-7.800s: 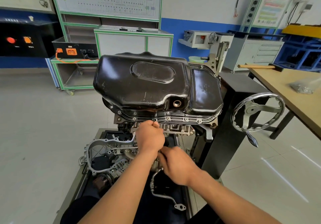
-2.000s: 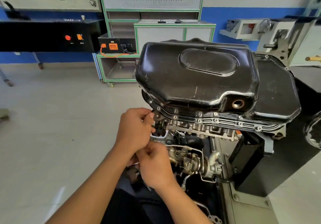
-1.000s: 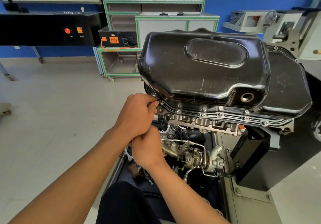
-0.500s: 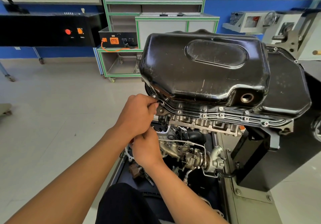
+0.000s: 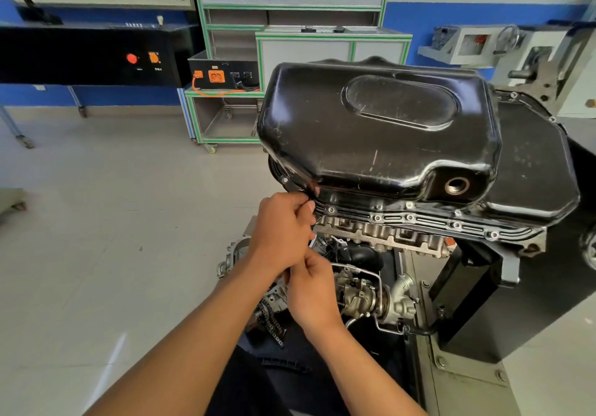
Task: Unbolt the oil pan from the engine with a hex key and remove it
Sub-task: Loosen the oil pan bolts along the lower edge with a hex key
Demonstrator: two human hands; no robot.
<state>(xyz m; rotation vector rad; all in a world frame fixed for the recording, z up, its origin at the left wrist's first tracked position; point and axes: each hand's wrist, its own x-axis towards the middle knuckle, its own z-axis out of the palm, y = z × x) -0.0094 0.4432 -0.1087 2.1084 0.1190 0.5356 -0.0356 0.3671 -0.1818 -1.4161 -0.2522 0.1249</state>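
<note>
**While the pan is bolted, hands work at its left corner**

As bolts [image 5: 409,217] sit all along the rim, the oil pan [image 5: 371,131] cannot come off yet. The left hand [image 5: 283,231] curls its fingers at the left corner of the rim and pinches what I judge is the hex key, hidden by the hand. The right hand [image 5: 312,290], just below, is curled too; what it holds I cannot tell. The pan sits on top of the upturned engine [image 5: 383,238]. It looks like stiff pressed steel, rather heavy, glossy and maybe slippery. Better to take it by the rim on both sides, not by the smooth dome. Around is a pale floor [image 5: 113,222], with a black console [image 5: 80,54] at left, a green-framed cabinet [image 5: 225,115] behind and a white machine [image 5: 467,44] at right.
</note>
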